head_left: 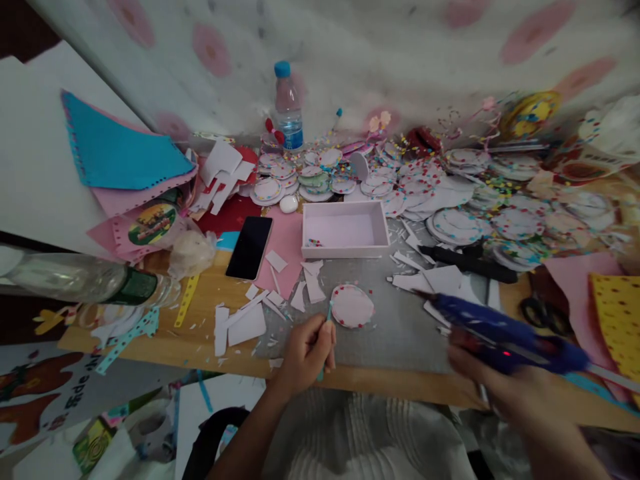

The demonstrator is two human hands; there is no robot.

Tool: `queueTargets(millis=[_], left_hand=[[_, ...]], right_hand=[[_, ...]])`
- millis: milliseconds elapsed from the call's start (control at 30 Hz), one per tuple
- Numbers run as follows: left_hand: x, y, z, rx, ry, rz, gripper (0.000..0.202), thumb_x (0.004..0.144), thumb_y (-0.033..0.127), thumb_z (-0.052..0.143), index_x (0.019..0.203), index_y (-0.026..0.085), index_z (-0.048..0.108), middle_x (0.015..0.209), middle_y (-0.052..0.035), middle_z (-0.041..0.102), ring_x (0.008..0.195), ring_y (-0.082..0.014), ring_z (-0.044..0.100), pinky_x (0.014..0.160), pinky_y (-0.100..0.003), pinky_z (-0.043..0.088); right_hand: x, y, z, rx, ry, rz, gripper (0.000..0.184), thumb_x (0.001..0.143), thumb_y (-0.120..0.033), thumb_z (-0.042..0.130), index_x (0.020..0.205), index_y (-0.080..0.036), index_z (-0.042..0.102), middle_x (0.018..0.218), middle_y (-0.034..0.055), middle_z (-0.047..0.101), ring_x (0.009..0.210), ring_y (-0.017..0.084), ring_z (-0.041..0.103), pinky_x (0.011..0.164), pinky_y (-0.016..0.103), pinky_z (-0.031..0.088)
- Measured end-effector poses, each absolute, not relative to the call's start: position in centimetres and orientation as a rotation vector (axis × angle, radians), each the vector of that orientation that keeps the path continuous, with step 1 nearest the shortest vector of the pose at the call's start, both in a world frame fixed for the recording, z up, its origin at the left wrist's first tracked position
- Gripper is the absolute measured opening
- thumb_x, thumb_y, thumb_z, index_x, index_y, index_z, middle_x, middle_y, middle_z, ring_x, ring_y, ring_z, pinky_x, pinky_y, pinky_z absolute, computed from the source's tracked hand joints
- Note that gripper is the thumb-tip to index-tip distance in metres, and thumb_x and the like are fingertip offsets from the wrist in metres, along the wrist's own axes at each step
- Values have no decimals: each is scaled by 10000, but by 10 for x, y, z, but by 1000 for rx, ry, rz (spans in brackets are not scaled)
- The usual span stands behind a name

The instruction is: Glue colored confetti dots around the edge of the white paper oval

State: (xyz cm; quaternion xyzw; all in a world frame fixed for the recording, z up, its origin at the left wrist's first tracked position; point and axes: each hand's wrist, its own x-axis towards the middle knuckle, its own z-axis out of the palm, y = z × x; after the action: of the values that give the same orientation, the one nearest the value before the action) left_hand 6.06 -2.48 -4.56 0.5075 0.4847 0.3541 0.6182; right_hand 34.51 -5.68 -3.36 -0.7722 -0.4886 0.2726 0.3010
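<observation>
Cluttered wooden table (210,293), white tray (345,252), spotted cloth (400,60) behind, left hand (305,350) pinching teal stick (329,313), right hand (480,373) clamped round glue gun (500,330)

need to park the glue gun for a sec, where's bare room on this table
Grey mat is bare between the round disc and the glue gun. Bare wood lies below the phone. Crowded: disc piles behind the white tray, paper scraps on the left.
</observation>
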Motion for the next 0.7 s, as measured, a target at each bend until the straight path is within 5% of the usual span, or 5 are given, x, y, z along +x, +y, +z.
queueTargets(millis=[133,467,700], left_hand=[[61,-27,-59,1170,1043,741,410,948,508,378,706,187,457,434,57,470,357,-66,423,404,-162,332],[57,-23,-60,1253,992,670,373,965,439,362,711,184,459,460,49,476,380,-64,454,421,-156,335],[57,-24,-59,1298,986,651,350,962,404,368,705,188,467,477,42,491,403,-70,463,436,-164,337]], right_hand=[[299,-53,-44,-1856,-1269,1075,273,675,-491,667,698,-220,678,669,27,702,637,232,656,606,323,557],[291,-50,-57,-1873,-1368,1106,270,720,-455,648,592,-218,643,580,3,680,524,195,613,540,318,542],[283,-48,-50,-1863,-1264,1077,226,673,-446,671,597,-235,636,613,-4,693,695,232,679,720,339,578]])
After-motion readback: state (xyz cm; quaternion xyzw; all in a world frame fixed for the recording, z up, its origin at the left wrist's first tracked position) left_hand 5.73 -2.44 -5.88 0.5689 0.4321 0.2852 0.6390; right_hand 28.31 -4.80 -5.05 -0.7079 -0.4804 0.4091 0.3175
